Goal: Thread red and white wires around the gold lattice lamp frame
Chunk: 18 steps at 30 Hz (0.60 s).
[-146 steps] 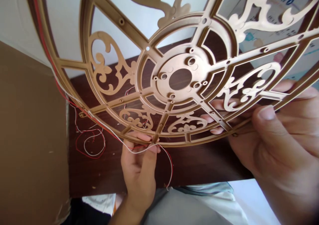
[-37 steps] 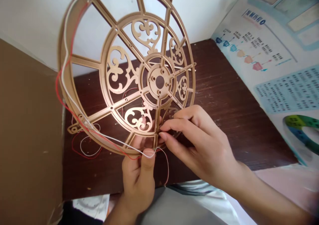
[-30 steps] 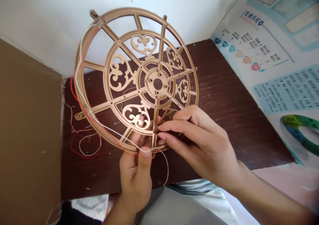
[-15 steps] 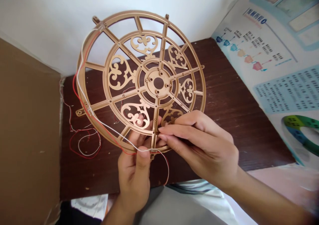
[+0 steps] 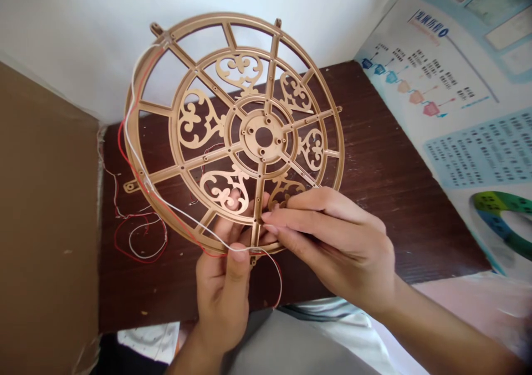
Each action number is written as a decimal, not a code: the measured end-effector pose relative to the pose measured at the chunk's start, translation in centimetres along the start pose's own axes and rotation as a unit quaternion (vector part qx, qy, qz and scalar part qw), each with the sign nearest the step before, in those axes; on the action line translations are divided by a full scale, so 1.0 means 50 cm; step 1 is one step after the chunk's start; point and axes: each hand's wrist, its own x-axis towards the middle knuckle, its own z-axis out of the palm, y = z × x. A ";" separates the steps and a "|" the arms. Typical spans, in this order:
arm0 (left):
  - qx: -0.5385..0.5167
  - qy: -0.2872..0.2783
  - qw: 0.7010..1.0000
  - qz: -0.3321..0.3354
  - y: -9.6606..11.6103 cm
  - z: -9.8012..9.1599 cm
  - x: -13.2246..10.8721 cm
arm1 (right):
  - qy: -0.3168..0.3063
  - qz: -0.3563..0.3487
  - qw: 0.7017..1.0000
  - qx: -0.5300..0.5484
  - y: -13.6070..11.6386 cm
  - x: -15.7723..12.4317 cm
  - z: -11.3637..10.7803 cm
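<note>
A round gold openwork frame (image 5: 179, 170) with spokes, scroll ornaments and a holed hub is held up, tilted, above the dark table. Its lower rim is gripped by my left hand (image 5: 226, 292), the thumb in front and the fingers behind, partly seen through the gaps. Along the left and lower rim run a red and a white wire (image 5: 189, 215), whose loose end curls down below the rim. My right hand (image 5: 344, 242) has thumb and forefinger pinched together beside the bottom spoke; whatever lies between the fingertips is hidden or too small to tell.
Thin red and white wires (image 5: 139, 242) lie coiled on the dark wooden table (image 5: 394, 198) at left. A brown cardboard panel (image 5: 45, 209) stands on the left, a white wall (image 5: 103, 37) behind. On the right is a printed poster board (image 5: 465, 137) with a green and blue ring (image 5: 511, 220).
The gold frame has shifted and tilted very slightly up and to the left. Both hands keep almost the same hold, with the right fingertips a touch further left.
</note>
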 end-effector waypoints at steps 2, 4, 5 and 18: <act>0.018 -0.007 1.000 -0.007 -0.002 -0.006 -0.003 | -0.027 -0.018 0.999 0.014 0.007 0.006 -0.009; 0.036 -0.011 0.999 -0.017 -0.006 -0.013 -0.008 | -0.060 -0.035 0.997 0.036 0.015 0.015 -0.020; 0.047 -0.010 0.999 -0.020 -0.008 -0.017 -0.011 | -0.080 -0.040 0.995 0.046 0.019 0.019 -0.025; 0.023 -0.009 0.999 -0.033 -0.007 -0.023 -0.011 | -0.110 -0.056 0.989 0.077 0.035 0.019 -0.035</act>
